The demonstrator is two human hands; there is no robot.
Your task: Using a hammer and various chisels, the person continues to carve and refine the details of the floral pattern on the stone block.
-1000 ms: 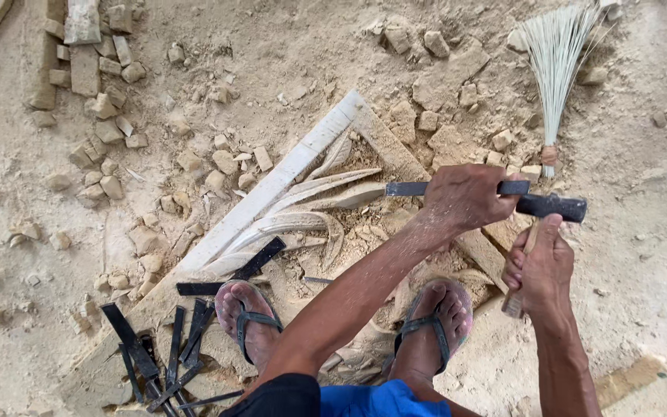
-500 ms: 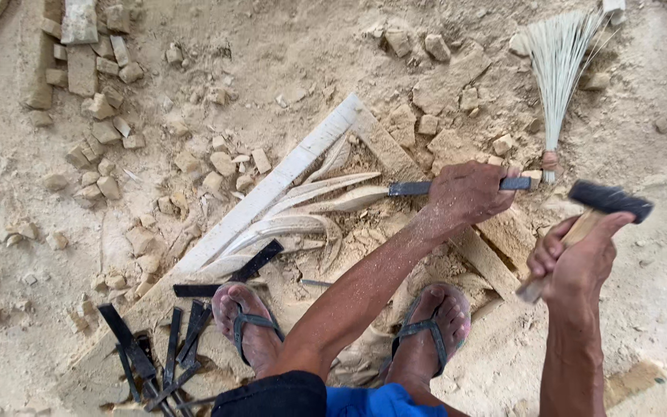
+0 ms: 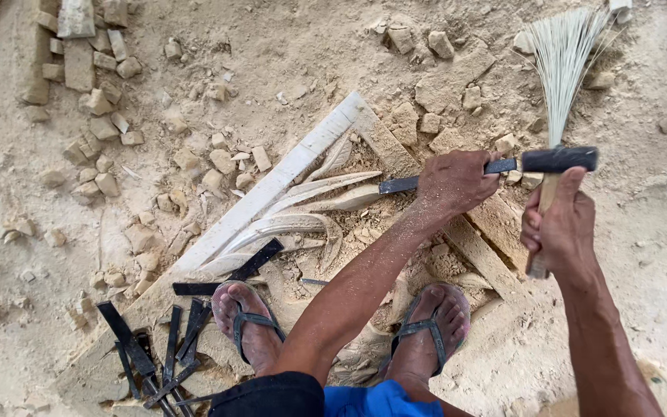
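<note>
My left hand [image 3: 457, 181] grips a dark flat chisel [image 3: 399, 184] whose tip rests on the curved leaf shapes of a pale stone carving [image 3: 295, 201]. My right hand [image 3: 561, 228] holds the wooden handle of a hammer, and its black head [image 3: 559, 159] sits against the chisel's rear end. Both of my feet, in sandals [image 3: 426, 328], rest on the slab's near part. Stone dust covers the left hand and forearm.
Several spare black chisels [image 3: 156, 347] lie on the slab by my left foot, with two more [image 3: 233, 274] beside the carving. Loose stone chunks [image 3: 102, 100] litter the sandy ground at left and top. A straw hand broom [image 3: 565, 62] lies at top right.
The hammer, raised and drawn back to the right half a second ago, has swung back onto the chisel's end. The left hand and chisel stay in place.
</note>
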